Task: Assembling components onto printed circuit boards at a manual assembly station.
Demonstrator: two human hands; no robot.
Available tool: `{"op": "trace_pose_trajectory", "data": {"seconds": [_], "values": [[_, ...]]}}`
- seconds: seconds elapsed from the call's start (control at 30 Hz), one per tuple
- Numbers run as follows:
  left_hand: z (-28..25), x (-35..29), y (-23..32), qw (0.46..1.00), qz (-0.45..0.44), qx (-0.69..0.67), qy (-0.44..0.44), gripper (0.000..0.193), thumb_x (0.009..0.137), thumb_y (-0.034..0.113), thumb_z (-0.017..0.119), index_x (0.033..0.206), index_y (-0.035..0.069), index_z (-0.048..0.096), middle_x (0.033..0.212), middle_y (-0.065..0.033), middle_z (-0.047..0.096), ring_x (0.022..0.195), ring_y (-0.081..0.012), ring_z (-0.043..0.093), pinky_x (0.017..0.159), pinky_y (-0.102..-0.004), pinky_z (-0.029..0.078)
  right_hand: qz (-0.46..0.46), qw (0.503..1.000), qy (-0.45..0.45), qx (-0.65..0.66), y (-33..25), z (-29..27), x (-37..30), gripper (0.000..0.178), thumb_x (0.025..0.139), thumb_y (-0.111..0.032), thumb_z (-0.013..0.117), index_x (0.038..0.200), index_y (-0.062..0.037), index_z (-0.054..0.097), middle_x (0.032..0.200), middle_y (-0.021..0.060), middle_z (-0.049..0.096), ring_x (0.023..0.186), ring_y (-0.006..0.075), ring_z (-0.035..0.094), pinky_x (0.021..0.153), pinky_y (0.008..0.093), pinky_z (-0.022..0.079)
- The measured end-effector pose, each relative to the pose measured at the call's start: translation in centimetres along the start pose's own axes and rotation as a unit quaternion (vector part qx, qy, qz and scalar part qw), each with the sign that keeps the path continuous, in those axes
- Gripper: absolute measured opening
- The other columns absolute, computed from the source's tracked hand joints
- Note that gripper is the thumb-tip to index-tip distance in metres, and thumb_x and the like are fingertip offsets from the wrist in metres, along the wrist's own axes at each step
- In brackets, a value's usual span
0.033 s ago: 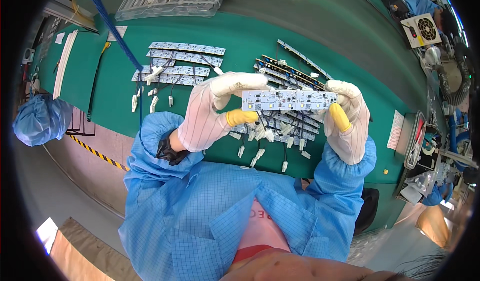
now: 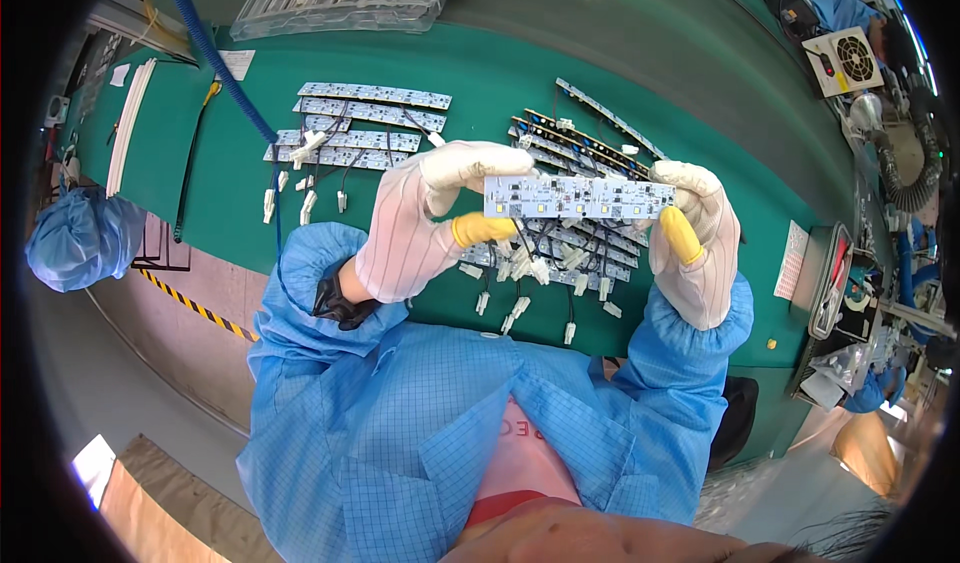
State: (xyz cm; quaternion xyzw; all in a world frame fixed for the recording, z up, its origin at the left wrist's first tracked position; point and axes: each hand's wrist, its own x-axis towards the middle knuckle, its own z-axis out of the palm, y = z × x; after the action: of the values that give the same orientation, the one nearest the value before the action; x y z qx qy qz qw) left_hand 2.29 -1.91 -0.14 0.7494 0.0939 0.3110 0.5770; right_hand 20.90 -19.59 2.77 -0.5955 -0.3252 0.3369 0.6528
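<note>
Holding a white circuit board [image 2: 580, 199] level in gloved left hand [image 2: 412, 228] and right hand [image 2: 705, 253].
Pinched at both ends between fingers and yellow-tipped thumbs [image 2: 682, 236], before a heap of wired boards [image 2: 580, 148]. Laid on a green table [image 2: 490, 73]: beyond the left fingers, another group of strips [image 2: 370, 116]; below the thumbs, white plugs [image 2: 518, 310]. Seen well beyond the left fingers: a clear tray [image 2: 400, 21].

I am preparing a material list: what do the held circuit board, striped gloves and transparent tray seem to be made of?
Circuit board: rigid laminate or coated metal (cannot tell which), white finish; it looks flat and straight-edged. Striped gloves: probably thin woven or knitted fabric, matte, with soft creases. Transparent tray: likely hard plastic, glossy, since light glints on its walls.
</note>
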Motion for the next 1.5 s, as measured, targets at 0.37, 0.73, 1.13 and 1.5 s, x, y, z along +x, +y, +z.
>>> {"op": "trace_pose_trajectory", "data": {"seconds": [0.37,0.73,1.13,1.5], "values": [[-1.2,0.4,-0.2,0.998,-0.043,-0.037,-0.030,0.056,0.079,0.034,0.069,0.117,-0.004,0.056,0.110,-0.0179,0.061,0.101,-0.0226,0.061,0.087,-0.0317,0.048,-0.019,0.997,0.008,-0.070,-1.4,0.6,-0.1,0.038,0.083,-0.015,0.067,0.115,-0.0004,0.052,0.085,0.0117,0.065,0.056,0.0049,0.051,0.045,0.0164,0.035],[-1.0,0.7,-0.3,0.998,-0.007,-0.061,0.010,0.053,0.081,0.038,0.067,0.112,-0.004,0.060,0.107,-0.0144,0.063,0.100,-0.0195,0.060,0.087,-0.0294,0.046,-0.003,0.999,-0.027,-0.022,-0.8,0.3,-0.6,0.037,0.080,-0.005,0.068,0.114,-0.0012,0.054,0.071,-0.0026,0.049,0.054,0.0016,0.036,0.052,0.0173,0.036],[-1.2,0.8,-1.0,0.996,-0.088,-0.024,0.021,0.058,0.083,0.043,0.064,0.118,-0.003,0.057,0.113,-0.0143,0.062,0.107,-0.0192,0.058,0.095,-0.0297,0.043,0.018,0.995,-0.070,-0.062,-2.5,0.2,-0.3,0.051,0.083,-0.038,0.068,0.114,-0.0004,0.054,0.085,0.0096,0.066,0.047,0.0036,0.047,0.045,0.0157,0.034],[-0.7,0.4,0.0,0.997,-0.023,-0.062,0.033,0.050,0.081,0.029,0.070,0.116,-0.005,0.058,0.112,-0.0147,0.060,0.093,-0.0179,0.063,0.083,-0.0268,0.048,-0.025,0.993,-0.074,-0.087,-0.2,-1.0,0.5,0.042,0.087,-0.032,0.065,0.111,0.0006,0.054,0.083,0.0053,0.059,0.068,0.0074,0.054,0.066,0.0198,0.043]]}}
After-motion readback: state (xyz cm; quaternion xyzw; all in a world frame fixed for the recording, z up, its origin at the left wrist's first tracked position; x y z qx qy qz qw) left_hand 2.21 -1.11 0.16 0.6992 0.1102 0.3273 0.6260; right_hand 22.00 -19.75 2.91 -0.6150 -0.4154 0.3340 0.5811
